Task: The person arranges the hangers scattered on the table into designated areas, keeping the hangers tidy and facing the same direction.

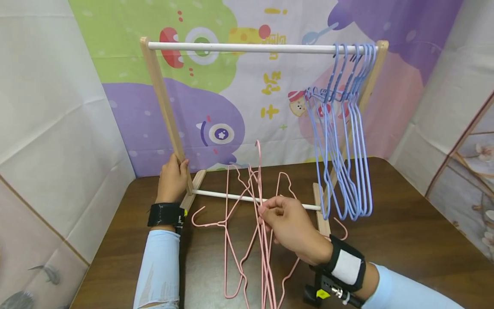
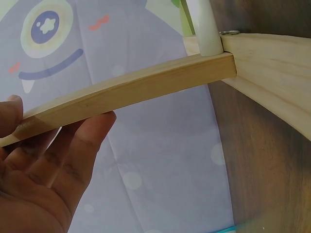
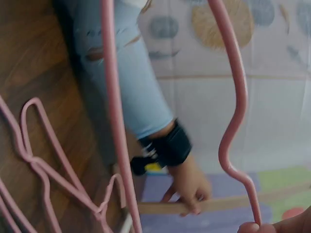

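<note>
A rack of two pale wooden posts and white bars stands on the brown table. My left hand (image 1: 172, 178) grips the left post (image 1: 164, 103) low down; the left wrist view shows thumb and fingers on opposite sides of the wood (image 2: 136, 90). In front of the rack, my right hand (image 1: 287, 221) pinches a pink hanger (image 3: 238, 97) by its side, with its hook pointing up. More pink hangers (image 1: 226, 262) lie on the table beneath and beside it, partly overlapping. Several blue hangers (image 1: 362, 171) hang bunched at the right end of the top bar (image 1: 239, 48).
A lower white bar (image 1: 220, 195) joins the posts near the table (image 1: 405, 240). Behind the rack hangs a cartoon-printed cloth (image 1: 216, 107). Pale patterned sheets (image 1: 58, 107) enclose both sides. One pink hook (image 1: 341, 227) pokes out near the right foot of the rack.
</note>
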A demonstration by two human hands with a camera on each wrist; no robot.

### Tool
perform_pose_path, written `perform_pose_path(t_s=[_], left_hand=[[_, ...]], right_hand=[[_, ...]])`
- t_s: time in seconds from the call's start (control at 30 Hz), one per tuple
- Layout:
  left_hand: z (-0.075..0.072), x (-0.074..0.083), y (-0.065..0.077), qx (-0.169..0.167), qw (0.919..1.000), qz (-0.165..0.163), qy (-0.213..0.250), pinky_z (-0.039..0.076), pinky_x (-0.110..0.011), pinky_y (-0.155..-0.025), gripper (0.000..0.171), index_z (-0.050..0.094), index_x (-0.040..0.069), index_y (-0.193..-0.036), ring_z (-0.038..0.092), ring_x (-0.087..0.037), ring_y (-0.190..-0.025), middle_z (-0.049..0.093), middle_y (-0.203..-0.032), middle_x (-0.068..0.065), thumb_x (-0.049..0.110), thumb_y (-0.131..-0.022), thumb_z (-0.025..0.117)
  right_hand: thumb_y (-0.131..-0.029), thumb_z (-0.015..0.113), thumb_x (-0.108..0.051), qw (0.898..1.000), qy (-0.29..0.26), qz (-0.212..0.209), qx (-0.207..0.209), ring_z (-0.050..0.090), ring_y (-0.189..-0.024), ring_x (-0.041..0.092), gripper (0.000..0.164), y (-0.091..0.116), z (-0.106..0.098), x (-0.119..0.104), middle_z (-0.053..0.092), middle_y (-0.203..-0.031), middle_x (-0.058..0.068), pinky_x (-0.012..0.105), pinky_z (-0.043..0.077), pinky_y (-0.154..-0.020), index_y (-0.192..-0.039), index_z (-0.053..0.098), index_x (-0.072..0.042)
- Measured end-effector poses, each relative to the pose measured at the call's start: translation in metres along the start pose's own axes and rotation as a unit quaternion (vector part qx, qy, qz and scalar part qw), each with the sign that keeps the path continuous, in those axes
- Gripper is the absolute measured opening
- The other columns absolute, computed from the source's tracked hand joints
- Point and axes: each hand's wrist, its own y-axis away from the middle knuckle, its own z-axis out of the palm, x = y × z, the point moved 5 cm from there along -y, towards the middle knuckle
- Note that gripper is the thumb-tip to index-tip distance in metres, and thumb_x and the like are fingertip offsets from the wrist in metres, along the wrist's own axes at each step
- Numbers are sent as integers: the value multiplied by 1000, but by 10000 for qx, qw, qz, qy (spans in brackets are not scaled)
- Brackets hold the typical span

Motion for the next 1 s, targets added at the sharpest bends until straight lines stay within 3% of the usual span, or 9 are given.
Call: perform_pose_path(t_s=[0.23, 0.47, 0.83, 1.0], left_hand=[[-2, -1, 0, 10, 10000, -35, -57, 54, -55, -64, 29, 55, -4, -114, 69, -43, -80, 67, -91, -25, 24, -108, 53], [-2, 0, 0, 49, 10000, -26, -53, 53, -56, -65, 28, 55, -4, -113, 69, -43, -81, 67, -90, -25, 24, -108, 54], [-2, -2, 1, 2, 10000, -89, -29, 54, -57, -68, 30, 56, -4, -117, 69, -43, -84, 68, -94, -25, 25, -108, 53], [-1, -1, 1, 3, 10000, -74, 9, 54, -58, -68, 29, 56, -4, -119, 69, -44, -84, 67, -95, -25, 23, -108, 53]], right_hand=[[-103, 64, -16, 9998, 76, -188, -81, 59, -69, 17, 15, 21, -5, -44, 71, -86, 8, 27, 45, -44, -106, 66, -1], [-105, 62, -19, 9987, -33, -476, -187, 57, -63, 13, 22, 29, -26, -87, 68, -88, 12, 28, 47, -45, -109, 64, 3], [-104, 63, -24, 9935, 101, -1129, 133, 58, -71, 11, 28, 19, -72, -146, 68, -94, 7, 26, 47, -50, -113, 62, 3], [-101, 67, -21, 9893, -256, -1421, 222, 59, -71, 12, 25, 9, -96, -157, 69, -90, 5, 27, 44, -47, -108, 64, 4]])
